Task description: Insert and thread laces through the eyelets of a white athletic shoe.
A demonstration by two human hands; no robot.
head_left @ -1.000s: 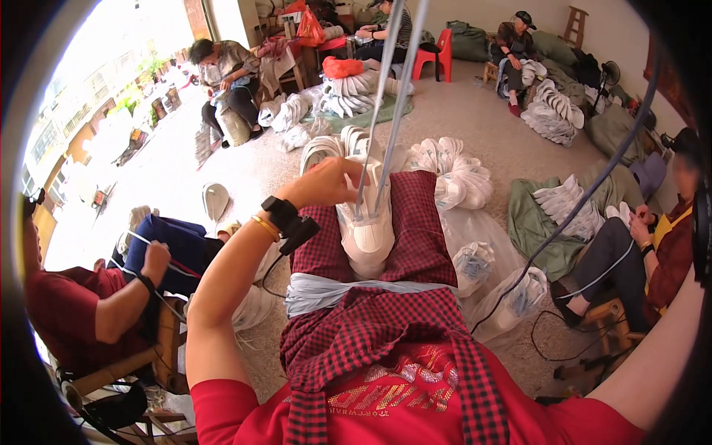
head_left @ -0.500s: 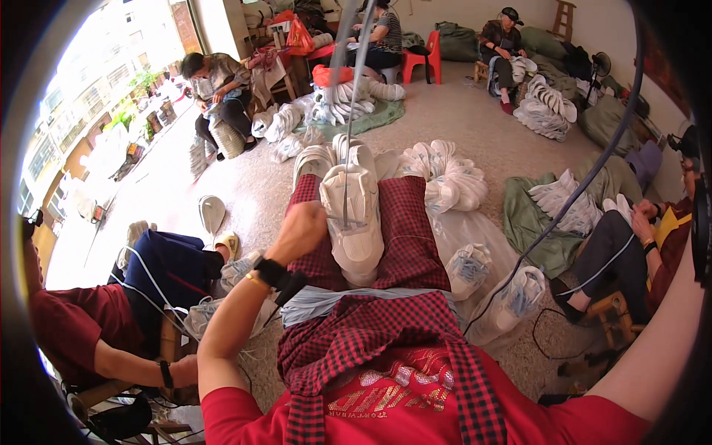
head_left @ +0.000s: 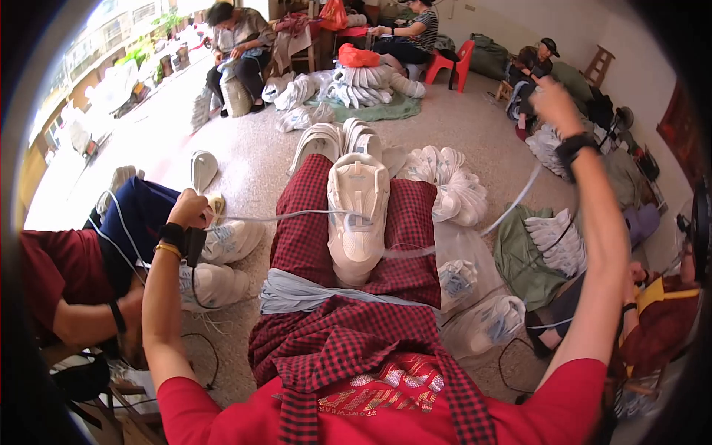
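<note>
sneaker (head_left: 358, 215), white, lies on the person's lap between the thighs of the red checked trousers (head_left: 300, 230), toe pointing away, its heel end sunk into the cloth so the back is hard to make out. a bundle of pale laces (head_left: 297, 293) is draped across the lap just nearer than the shoe. one pale lace (head_left: 282, 216) runs from the shoe's eyelets out to each side. the left hand (head_left: 189, 210) is closed in a fist round the left end of that lace, well to the left of the shoe and at about its level; a dark wristband and a yellow bangle sit on the wrist. the right hand (head_left: 552, 104) is raised high and far to the right, well apart from the shoe; it looks curled shut, but it is blurred and whether the lace's right end is in it cannot be told, since the strand fades out partway up. beside the left hand, another person's blue trousers (head_left: 137, 222) and arm are cut off by the dark rim. farther off, heaps of white shoes (head_left: 445, 185) lie on the speckled floor (head_left: 252, 159), and seated workers (head_left: 237, 44) line the far wall, too small to read.
</note>
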